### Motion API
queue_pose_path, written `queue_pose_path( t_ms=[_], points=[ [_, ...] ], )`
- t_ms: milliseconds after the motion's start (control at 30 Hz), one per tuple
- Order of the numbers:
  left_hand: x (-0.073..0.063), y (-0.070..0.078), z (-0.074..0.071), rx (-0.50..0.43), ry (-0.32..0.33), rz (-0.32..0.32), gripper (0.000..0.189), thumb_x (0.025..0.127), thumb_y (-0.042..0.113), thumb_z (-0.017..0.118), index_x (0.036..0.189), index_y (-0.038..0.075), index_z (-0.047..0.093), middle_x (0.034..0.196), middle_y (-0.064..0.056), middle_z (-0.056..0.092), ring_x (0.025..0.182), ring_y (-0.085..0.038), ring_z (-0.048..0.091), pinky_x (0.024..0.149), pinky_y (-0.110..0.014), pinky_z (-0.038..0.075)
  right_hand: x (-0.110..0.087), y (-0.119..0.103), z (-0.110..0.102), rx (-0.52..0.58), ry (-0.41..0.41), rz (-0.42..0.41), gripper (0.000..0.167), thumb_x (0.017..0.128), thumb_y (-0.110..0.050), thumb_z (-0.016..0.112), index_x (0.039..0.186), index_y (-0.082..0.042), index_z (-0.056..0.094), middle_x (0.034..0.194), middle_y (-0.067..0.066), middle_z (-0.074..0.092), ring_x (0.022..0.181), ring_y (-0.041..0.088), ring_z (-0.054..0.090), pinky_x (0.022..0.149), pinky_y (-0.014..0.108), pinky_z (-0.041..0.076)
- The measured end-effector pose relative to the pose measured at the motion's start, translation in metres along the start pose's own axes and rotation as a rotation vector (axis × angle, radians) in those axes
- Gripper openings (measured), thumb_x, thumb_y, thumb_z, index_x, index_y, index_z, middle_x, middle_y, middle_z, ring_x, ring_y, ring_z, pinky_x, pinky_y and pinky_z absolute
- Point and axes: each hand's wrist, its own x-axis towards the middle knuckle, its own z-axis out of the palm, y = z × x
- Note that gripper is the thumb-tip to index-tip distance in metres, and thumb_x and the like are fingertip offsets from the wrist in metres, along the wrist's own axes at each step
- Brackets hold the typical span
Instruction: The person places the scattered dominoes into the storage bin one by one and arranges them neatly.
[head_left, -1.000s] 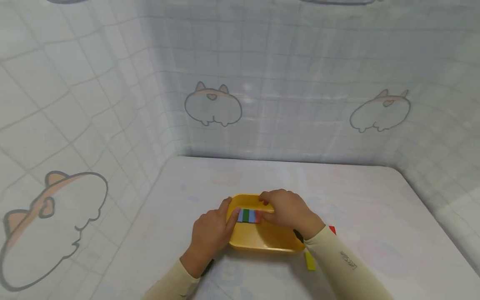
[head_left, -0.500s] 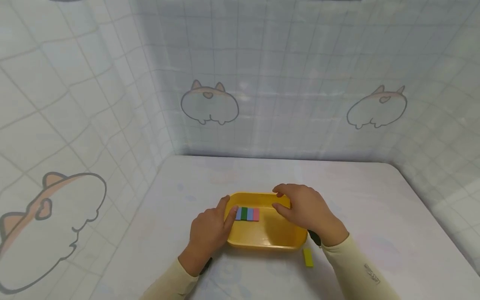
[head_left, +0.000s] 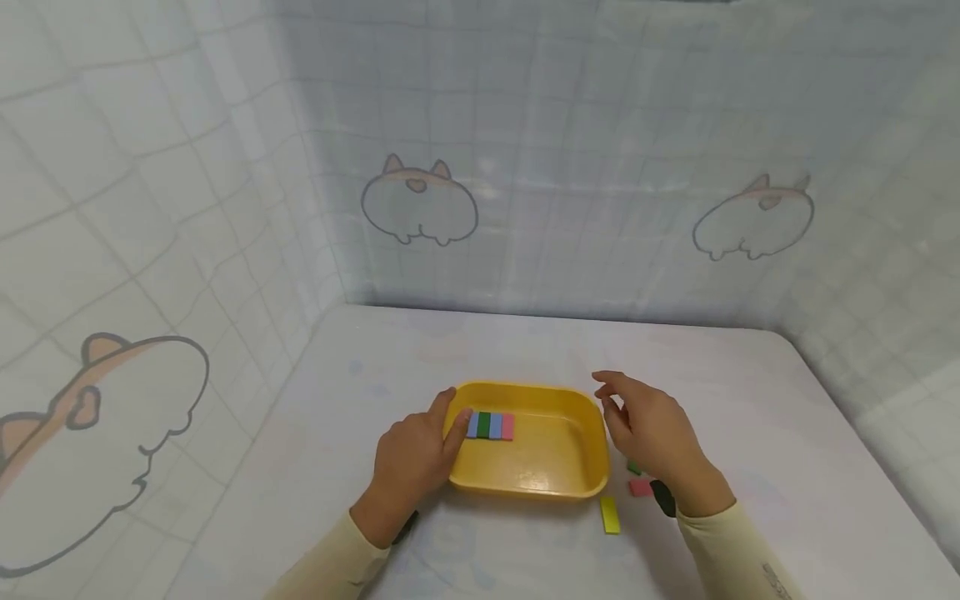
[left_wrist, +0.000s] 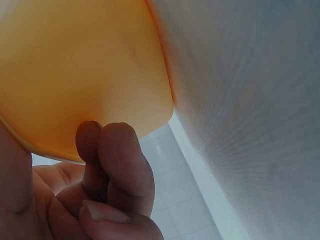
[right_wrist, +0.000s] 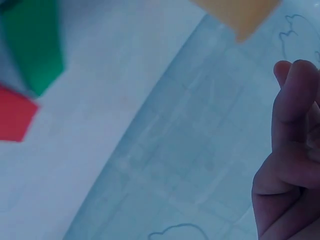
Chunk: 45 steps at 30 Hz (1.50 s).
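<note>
The yellow tray (head_left: 540, 462) is set on the table (head_left: 750, 392), well apart from its far edge. It is gripped at its left edge by the left hand (head_left: 411, 457), with the thumb laid over the rim. Near the tray's far left corner, a row of strips (head_left: 491, 426) is arranged side by side: blue, green, blue, pink; its left end is met by the thumb. Beyond the tray's right edge the right hand (head_left: 654, 425) is held raised, fingers loosely bent, with nothing seen in its grasp. Beneath it a green piece (head_left: 634, 467) and a pink piece (head_left: 640, 487) are partly hidden; a yellow strip (head_left: 610, 515) is placed just outside the near right corner. The step is judged to be the fetching of another piece; for this, a loose one would need to be pinched and the tray steadied.
</note>
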Motion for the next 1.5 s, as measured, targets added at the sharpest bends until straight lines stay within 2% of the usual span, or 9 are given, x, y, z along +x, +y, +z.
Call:
queue_pose_path(
  t_ms=[133,400,567,733,833,933,1067,1267,1500],
  points=[
    [0.001,0.001,-0.001,0.002,-0.023,-0.007,0.067,0.107,0.067,0.039,0.149,0.018,0.057,0.075,-0.008,0.067,0.058,-0.022,0.060,0.045,-0.037,0.044,-0.014,0.009,0.003,-0.016,-0.025,0.056,0.039,0.097,-0.014,0.068,0.136,-0.015,0.066,0.105,-0.004,0.076,0.053,0.001,0.041,0.046,0.024,0.038],
    [0.002,0.002,-0.001,0.011,-0.042,-0.019,0.069,0.107,0.069,0.036,0.150,0.019,0.056,0.074,-0.006,0.065,0.058,-0.021,0.058,0.045,-0.036,0.043,-0.036,0.023,0.010,-0.029,-0.081,0.099,0.034,0.095,-0.014,0.074,0.129,-0.015,0.070,0.104,-0.009,0.075,0.047,0.001,0.032,0.047,0.024,0.037],
    [0.001,0.001,-0.002,0.013,-0.040,-0.029,0.066,0.108,0.067,0.038,0.150,0.020,0.056,0.075,-0.008,0.066,0.058,-0.022,0.058,0.045,-0.037,0.042,-0.042,0.027,0.016,-0.018,-0.090,0.090,0.032,0.095,-0.015,0.075,0.127,-0.016,0.072,0.104,-0.011,0.075,0.052,0.000,0.041,0.055,0.026,0.046],
    [-0.001,0.001,-0.001,0.007,-0.040,-0.028,0.066,0.108,0.068,0.037,0.149,0.020,0.056,0.076,-0.008,0.067,0.058,-0.021,0.058,0.045,-0.037,0.042,-0.048,0.030,0.020,-0.004,-0.078,0.061,0.043,0.090,-0.021,0.081,0.131,-0.018,0.070,0.104,-0.011,0.075,0.063,0.002,0.051,0.064,0.030,0.050],
    [-0.002,0.000,0.000,0.006,-0.028,-0.018,0.067,0.107,0.068,0.036,0.149,0.020,0.057,0.072,-0.006,0.065,0.056,-0.020,0.057,0.044,-0.036,0.041,-0.050,0.032,0.020,0.024,-0.065,0.049,0.047,0.088,-0.025,0.083,0.132,-0.018,0.069,0.104,-0.011,0.075,0.055,0.000,0.043,0.060,0.027,0.047],
    [-0.001,0.000,0.001,0.006,-0.021,-0.015,0.066,0.107,0.068,0.036,0.149,0.021,0.057,0.072,-0.006,0.065,0.056,-0.020,0.057,0.044,-0.036,0.041,-0.052,0.034,0.018,0.048,-0.065,0.050,0.043,0.088,-0.028,0.085,0.127,-0.019,0.072,0.103,-0.012,0.075,0.050,-0.002,0.038,0.055,0.024,0.043],
    [-0.001,0.000,0.000,0.010,-0.021,-0.017,0.065,0.108,0.067,0.037,0.149,0.021,0.056,0.071,-0.005,0.063,0.055,-0.020,0.055,0.044,-0.035,0.040,-0.053,0.035,0.014,0.082,-0.123,0.070,0.047,0.085,-0.033,0.088,0.127,-0.021,0.072,0.103,-0.014,0.074,0.048,-0.003,0.040,0.051,0.023,0.042],
    [0.000,0.000,-0.001,0.007,-0.015,-0.014,0.065,0.108,0.067,0.038,0.149,0.020,0.057,0.070,-0.004,0.062,0.053,-0.019,0.052,0.043,-0.035,0.039,-0.054,0.036,0.010,0.117,-0.191,0.097,0.058,0.078,-0.040,0.094,0.129,-0.023,0.071,0.103,-0.015,0.073,0.049,-0.001,0.045,0.051,0.024,0.044],
    [0.000,0.001,-0.001,0.017,-0.030,-0.019,0.066,0.108,0.067,0.036,0.149,0.021,0.056,0.074,-0.006,0.065,0.056,-0.020,0.055,0.045,-0.035,0.042,-0.058,0.031,0.012,0.126,-0.312,0.103,0.077,0.067,-0.062,0.096,0.132,-0.033,0.066,0.104,-0.027,0.068,0.076,0.003,0.058,0.074,0.029,0.050]
  ],
)
